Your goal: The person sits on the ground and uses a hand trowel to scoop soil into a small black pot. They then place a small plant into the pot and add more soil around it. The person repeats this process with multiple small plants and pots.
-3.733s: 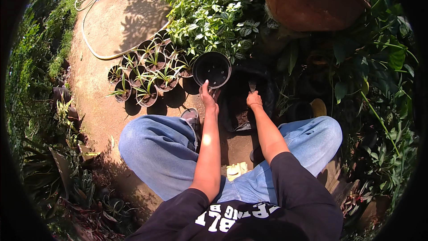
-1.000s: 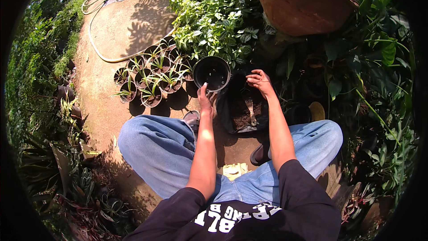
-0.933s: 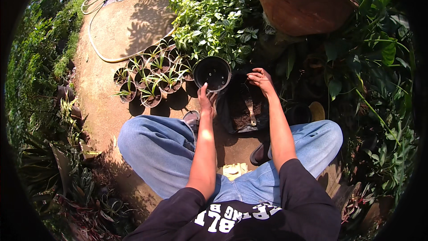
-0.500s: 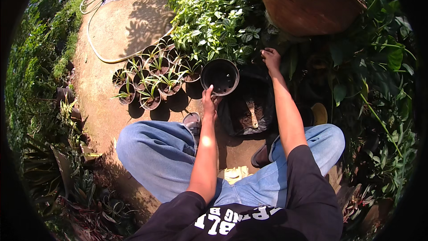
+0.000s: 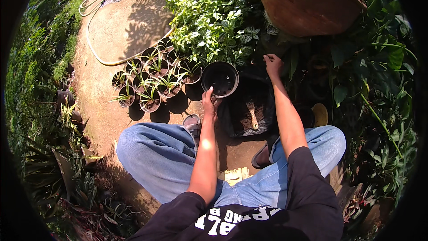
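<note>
My left hand (image 5: 210, 105) grips a round black plastic pot (image 5: 219, 79) by its near rim, tilted so its inside shows drain holes and a few pale specks. To the right, my right hand (image 5: 273, 66) is held past the far edge of a black plastic bag (image 5: 267, 118), fingers curled together. What they hold, if anything, is too dark to make out. Dark soil (image 5: 241, 115) fills the bag, and a small hand tool with a worn wooden handle (image 5: 253, 117) lies on it.
Several small black pots with spider-like striped plants (image 5: 159, 68) stand on the left. A hose (image 5: 92, 49) curls across the ground behind. Leafy plants (image 5: 211, 15) and a large brown planter (image 5: 312, 6) border the far side. Yellow cloth gloves (image 5: 236, 176) lie between my legs.
My right hand has shifted slightly nearer and to the right. The pot stays in my left hand, sitting a little lower in the view.
</note>
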A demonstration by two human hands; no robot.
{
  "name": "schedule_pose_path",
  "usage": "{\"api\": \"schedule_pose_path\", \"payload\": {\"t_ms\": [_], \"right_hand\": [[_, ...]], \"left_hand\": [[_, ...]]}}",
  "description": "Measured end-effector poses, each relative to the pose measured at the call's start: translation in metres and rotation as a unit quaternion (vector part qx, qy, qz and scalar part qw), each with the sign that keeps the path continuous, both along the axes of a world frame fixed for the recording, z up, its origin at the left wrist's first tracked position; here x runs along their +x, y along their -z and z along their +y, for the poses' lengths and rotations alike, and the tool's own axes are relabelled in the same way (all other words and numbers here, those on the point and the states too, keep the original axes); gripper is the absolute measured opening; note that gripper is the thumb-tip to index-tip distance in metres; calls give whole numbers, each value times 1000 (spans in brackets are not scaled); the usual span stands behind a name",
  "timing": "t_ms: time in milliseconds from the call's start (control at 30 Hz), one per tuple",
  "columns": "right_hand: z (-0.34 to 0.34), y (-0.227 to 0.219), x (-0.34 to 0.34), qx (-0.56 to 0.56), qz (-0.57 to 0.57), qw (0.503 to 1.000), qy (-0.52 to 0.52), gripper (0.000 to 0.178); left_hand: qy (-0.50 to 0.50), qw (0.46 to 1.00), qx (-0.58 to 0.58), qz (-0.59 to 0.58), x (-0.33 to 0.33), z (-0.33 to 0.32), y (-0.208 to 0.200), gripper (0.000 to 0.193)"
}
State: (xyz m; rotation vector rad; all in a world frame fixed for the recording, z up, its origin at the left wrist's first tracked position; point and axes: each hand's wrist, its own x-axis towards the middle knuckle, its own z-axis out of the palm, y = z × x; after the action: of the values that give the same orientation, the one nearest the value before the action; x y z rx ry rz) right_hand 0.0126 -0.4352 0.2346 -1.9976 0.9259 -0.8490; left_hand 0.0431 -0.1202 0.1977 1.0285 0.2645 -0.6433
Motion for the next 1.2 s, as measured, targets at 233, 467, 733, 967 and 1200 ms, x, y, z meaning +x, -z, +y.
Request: {"api": "schedule_pose_path", "payload": {"t_ms": [233,467,733,967,1200], "right_hand": [[19,49,-45,55,107,992,-34,36],[67,94,-90,223,107,968,-38,34],[135,102,-145,149,435,885,-68,52],[159,119,-167,53,428,902,-10,53],[106,107,-165,309,488,811,-89,43]], "left_hand": [[4,1000,-3,-4,-3,-2,1,68],[10,1000,21,-9,-13,4,2,75],[37,998,45,-21,-26,13,5,64],[83,994,68,-29,-31,19,5,73],[89,993,73,-21,-35,8,1,66]]}}
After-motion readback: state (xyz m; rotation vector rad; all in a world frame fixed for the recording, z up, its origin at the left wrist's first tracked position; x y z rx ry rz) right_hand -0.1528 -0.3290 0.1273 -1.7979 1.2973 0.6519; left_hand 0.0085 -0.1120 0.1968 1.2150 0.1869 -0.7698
